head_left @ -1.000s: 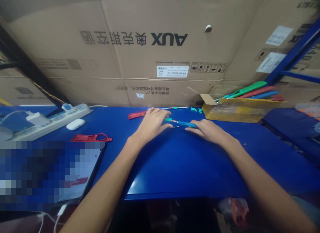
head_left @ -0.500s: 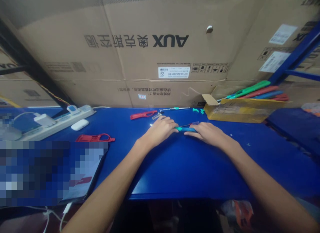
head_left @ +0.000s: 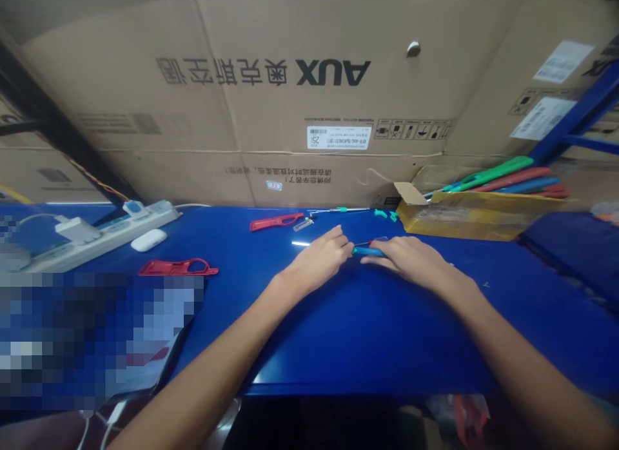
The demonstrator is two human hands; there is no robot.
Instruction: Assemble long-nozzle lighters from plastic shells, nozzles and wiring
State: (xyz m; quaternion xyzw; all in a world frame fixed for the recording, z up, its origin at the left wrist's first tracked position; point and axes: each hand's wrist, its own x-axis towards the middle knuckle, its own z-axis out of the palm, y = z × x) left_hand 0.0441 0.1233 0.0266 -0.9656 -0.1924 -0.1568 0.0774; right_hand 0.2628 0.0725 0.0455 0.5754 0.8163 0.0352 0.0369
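Both my hands meet at the middle of the blue table (head_left: 367, 334) around a blue plastic handle (head_left: 367, 251). My right hand (head_left: 411, 260) lies over its right end with fingers curled round it. My left hand (head_left: 322, 263) pinches its left end with closed fingertips. Most of the handle is hidden under the fingers. A thin metal blade (head_left: 300, 244) lies on the table just left of my left hand.
A red handle piece (head_left: 276, 222), a small clear part (head_left: 303, 225), a metal rod (head_left: 333, 211) and green bits (head_left: 384, 214) lie behind my hands. An open carton (head_left: 464, 215) with coloured handles sits at right. Another red piece (head_left: 176, 267), a power strip (head_left: 101, 234) and a white case (head_left: 148, 239) are at left.
The blue handle has come nearer to me on the table. My left hand slid off its top to pinch the left end, and the metal blade now shows beside it.
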